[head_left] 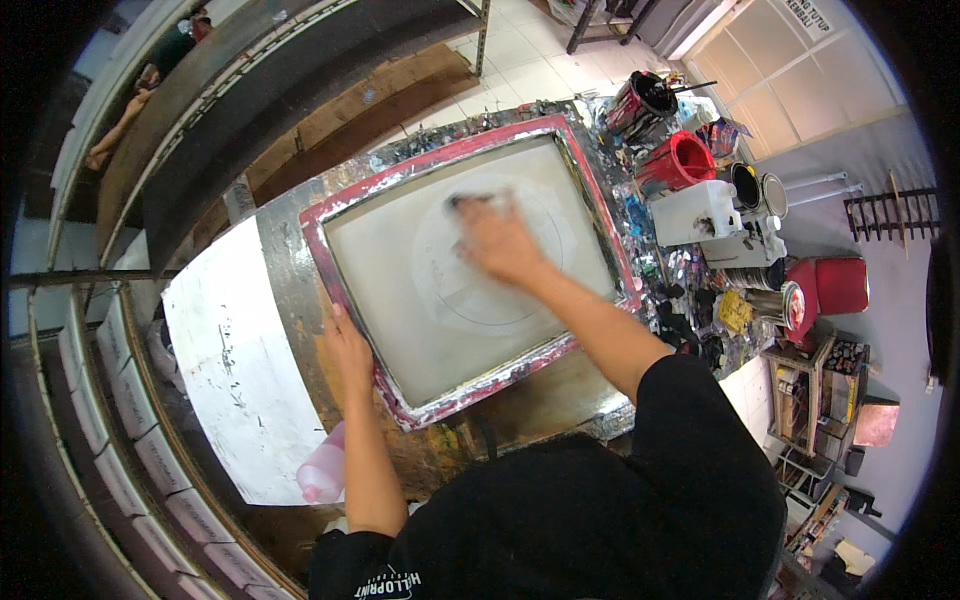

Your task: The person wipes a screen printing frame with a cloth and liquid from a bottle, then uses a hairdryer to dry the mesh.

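Note:
A screen-printing frame (330,235) with a red, paint-stained rim and a pale grey mesh lies tilted on a metal-topped table (285,275). My left hand (345,345) rests on the frame's near left rim, fingers laid flat along it. My right hand (497,240) is blurred over the middle of the mesh, pressed on a faint circular design, with a small dark thing (470,201) under its fingertips. What that thing is I cannot make out.
A white board (235,370) lies left of the frame, with a pink bottle (322,470) by its near edge. Red and black paint cans (680,160), a white jug (695,212) and paint-smeared clutter crowd the right side. A wooden shelf (815,395) stands further right.

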